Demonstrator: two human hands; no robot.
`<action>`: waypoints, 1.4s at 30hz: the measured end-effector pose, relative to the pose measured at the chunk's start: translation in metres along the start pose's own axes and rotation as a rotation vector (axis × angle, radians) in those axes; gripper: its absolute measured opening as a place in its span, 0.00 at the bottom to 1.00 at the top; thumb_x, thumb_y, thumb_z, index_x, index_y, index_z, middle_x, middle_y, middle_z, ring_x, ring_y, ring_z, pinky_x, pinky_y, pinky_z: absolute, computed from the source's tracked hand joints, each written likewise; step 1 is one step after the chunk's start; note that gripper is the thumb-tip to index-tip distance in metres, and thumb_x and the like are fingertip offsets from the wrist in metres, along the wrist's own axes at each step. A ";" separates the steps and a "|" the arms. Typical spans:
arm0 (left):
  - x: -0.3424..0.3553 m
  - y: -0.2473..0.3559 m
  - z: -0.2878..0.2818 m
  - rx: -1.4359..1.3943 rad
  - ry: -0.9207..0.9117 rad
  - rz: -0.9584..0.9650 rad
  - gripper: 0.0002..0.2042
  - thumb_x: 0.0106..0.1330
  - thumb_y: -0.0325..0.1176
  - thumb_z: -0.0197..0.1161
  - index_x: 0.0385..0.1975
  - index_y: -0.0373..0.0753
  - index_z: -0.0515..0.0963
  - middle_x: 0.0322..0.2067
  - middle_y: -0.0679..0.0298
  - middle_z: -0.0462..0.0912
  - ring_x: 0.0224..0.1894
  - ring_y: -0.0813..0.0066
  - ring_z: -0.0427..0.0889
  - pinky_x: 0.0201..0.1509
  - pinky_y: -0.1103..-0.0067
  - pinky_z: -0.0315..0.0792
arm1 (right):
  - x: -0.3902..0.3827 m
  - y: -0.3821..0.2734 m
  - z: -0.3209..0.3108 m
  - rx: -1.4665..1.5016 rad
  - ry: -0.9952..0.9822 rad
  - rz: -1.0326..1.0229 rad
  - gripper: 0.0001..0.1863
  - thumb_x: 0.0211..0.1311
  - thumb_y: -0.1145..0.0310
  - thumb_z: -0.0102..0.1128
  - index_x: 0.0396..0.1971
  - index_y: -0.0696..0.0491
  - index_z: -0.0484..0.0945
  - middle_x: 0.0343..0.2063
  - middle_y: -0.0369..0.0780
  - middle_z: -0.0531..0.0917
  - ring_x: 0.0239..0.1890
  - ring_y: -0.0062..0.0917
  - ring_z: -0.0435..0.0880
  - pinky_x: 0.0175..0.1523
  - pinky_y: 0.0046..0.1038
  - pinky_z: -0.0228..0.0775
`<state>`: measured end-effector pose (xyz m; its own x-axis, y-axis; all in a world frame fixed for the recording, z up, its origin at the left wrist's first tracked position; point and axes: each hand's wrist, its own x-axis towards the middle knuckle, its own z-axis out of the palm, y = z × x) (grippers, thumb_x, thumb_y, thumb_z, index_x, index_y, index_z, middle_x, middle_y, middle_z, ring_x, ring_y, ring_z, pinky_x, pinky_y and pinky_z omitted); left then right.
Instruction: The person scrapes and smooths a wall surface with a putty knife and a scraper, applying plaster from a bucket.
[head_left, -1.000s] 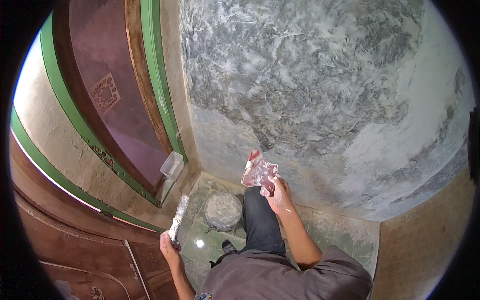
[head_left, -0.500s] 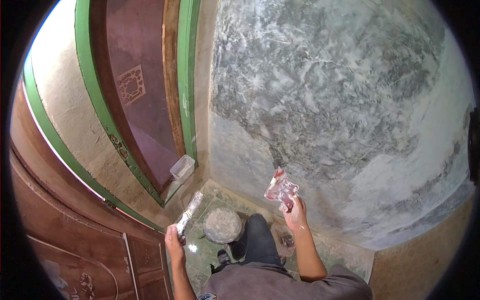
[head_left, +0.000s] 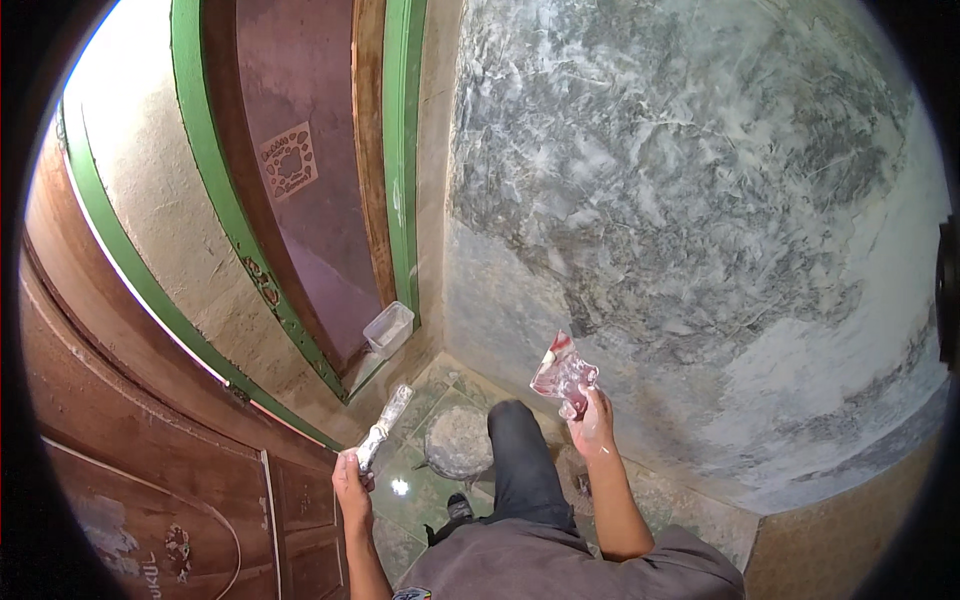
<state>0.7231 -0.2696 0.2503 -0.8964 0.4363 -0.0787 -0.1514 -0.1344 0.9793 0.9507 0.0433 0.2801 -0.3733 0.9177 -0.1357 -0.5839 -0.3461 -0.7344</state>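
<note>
My left hand [head_left: 352, 485] is closed around the handle end of a putty knife [head_left: 386, 425] smeared with white paste. It points up and away over the tiled floor. My right hand [head_left: 592, 424] grips a flat reddish spreader [head_left: 562, 370], streaked with white paste along its face. That spreader is raised in front of the lower part of a grey wall [head_left: 690, 190] with patchy white smears; whether it touches the wall I cannot tell. White paste also marks my right wrist.
A round, dusty, bucket-like object [head_left: 458, 440] stands on the green tiles [head_left: 405, 470] beside my leg [head_left: 525, 465]. A clear plastic tub [head_left: 388, 328] sits at the green-framed doorway [head_left: 403, 150]. Brown wooden panels [head_left: 150, 410] lie to the left.
The view has shifted, so the wall and doorway appear further right. My leg now covers more of the floor beside the round object. Both hands keep their tools in nearly the same pose.
</note>
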 end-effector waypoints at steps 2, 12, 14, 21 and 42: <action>-0.002 0.001 -0.004 -0.012 0.008 0.004 0.13 0.73 0.44 0.49 0.35 0.43 0.75 0.22 0.77 0.68 0.20 0.91 0.61 0.22 0.88 0.54 | 0.003 0.000 0.004 -0.003 -0.023 0.001 0.03 0.60 0.71 0.57 0.31 0.53 0.75 0.27 0.34 0.78 0.22 0.20 0.71 0.25 0.23 0.60; 0.005 -0.009 0.008 -0.034 0.018 -0.025 0.12 0.74 0.43 0.49 0.35 0.42 0.74 0.22 0.76 0.65 0.21 0.91 0.61 0.22 0.89 0.53 | 0.016 0.022 0.007 -0.034 -0.021 0.053 0.05 0.64 0.69 0.56 0.35 0.54 0.74 0.30 0.34 0.77 0.28 0.21 0.73 0.31 0.26 0.66; 0.007 -0.007 0.017 -0.019 0.018 -0.054 0.12 0.74 0.43 0.50 0.35 0.42 0.74 0.22 0.76 0.65 0.20 0.91 0.61 0.22 0.89 0.53 | 0.025 0.031 -0.002 -0.046 -0.025 0.077 0.05 0.63 0.69 0.56 0.35 0.54 0.75 0.30 0.35 0.77 0.28 0.21 0.73 0.30 0.25 0.65; 0.049 -0.020 0.038 -0.032 -0.072 -0.094 0.12 0.74 0.43 0.49 0.37 0.41 0.74 0.22 0.76 0.65 0.21 0.90 0.61 0.23 0.89 0.54 | 0.057 0.037 0.007 -0.093 -0.012 0.104 0.04 0.64 0.69 0.54 0.35 0.53 0.74 0.29 0.36 0.77 0.27 0.21 0.72 0.29 0.26 0.63; 0.362 0.255 0.276 0.331 -0.592 0.335 0.14 0.71 0.39 0.56 0.41 0.32 0.74 0.23 0.73 0.71 0.26 0.88 0.67 0.29 0.84 0.62 | 0.282 -0.151 0.238 -0.085 -0.301 0.001 0.11 0.60 0.70 0.57 0.42 0.56 0.76 0.32 0.36 0.80 0.29 0.22 0.78 0.30 0.27 0.69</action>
<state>0.4755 0.0995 0.5231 -0.4851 0.8364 0.2552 0.3067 -0.1105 0.9454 0.7615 0.3076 0.5110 -0.5781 0.8139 0.0574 -0.5255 -0.3176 -0.7893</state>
